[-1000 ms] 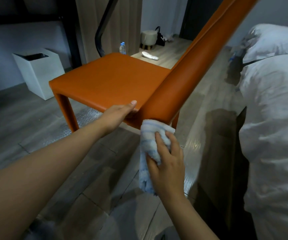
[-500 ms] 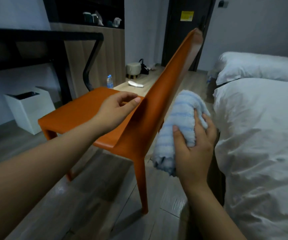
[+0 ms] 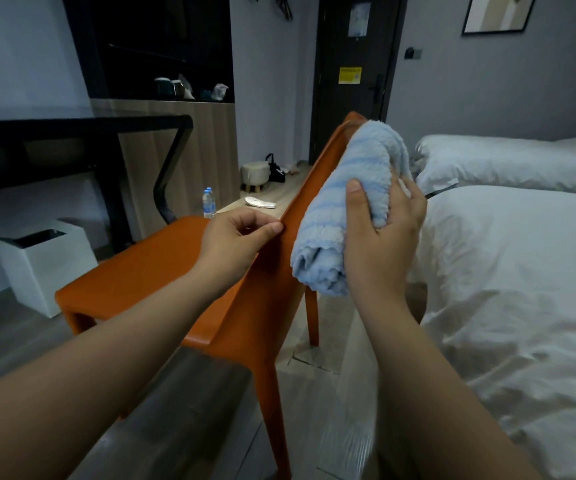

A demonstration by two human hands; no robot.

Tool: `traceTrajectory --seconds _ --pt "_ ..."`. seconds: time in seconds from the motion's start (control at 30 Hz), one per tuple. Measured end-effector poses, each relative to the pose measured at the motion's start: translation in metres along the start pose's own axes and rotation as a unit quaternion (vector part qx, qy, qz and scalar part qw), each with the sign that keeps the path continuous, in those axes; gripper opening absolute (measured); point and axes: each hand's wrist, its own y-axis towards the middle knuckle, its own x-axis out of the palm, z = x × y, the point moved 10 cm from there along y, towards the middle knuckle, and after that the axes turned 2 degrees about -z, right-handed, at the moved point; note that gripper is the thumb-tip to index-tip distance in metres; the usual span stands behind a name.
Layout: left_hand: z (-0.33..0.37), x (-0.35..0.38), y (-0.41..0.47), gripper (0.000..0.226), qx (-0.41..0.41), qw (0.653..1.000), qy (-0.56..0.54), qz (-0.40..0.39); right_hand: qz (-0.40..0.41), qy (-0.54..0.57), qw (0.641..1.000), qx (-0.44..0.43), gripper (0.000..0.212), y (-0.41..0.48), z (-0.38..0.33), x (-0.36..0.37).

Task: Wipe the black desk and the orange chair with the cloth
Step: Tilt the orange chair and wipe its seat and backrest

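Note:
The orange chair (image 3: 148, 271) stands in front of me, its backrest edge-on and rising to the upper middle. My left hand (image 3: 234, 240) pinches the backrest's near edge at mid-height. My right hand (image 3: 380, 233) grips a bunched light blue striped cloth (image 3: 348, 206) and holds it against the rear face of the backrest, reaching up to its top. The black desk (image 3: 82, 133) stands at the left behind the chair.
A white bed (image 3: 522, 289) with pillows fills the right side, close to the chair. A white bin (image 3: 44, 265) sits on the floor under the desk. A water bottle (image 3: 208, 203), a small stool (image 3: 254, 174) and a dark door (image 3: 352, 74) lie beyond.
My right hand has carried the cloth up the back of the backrest from near its base to its top. My left hand has shifted from the seat's rear to the backrest edge.

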Motion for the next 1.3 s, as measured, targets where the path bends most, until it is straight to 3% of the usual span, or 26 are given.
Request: traceTrajectory --seconds 0.3,1.07,1.3 --pt "-0.009 0.002 0.002 0.013 -0.037 0.998 -0.037 -0.023 0.003 -0.012 1.000 -0.004 0.058 -0.001 0.010 0.020" --pt "-0.013 0.007 0.004 0.008 -0.032 0.997 -0.061 -0.029 -0.007 0.014 0.992 0.125 0.053 -0.116 0.118 0.059" --pt "-0.011 0.010 0.002 0.007 -0.020 0.995 -0.083 -0.043 -0.054 -0.028 0.984 0.169 0.071 -0.169 0.158 0.074"
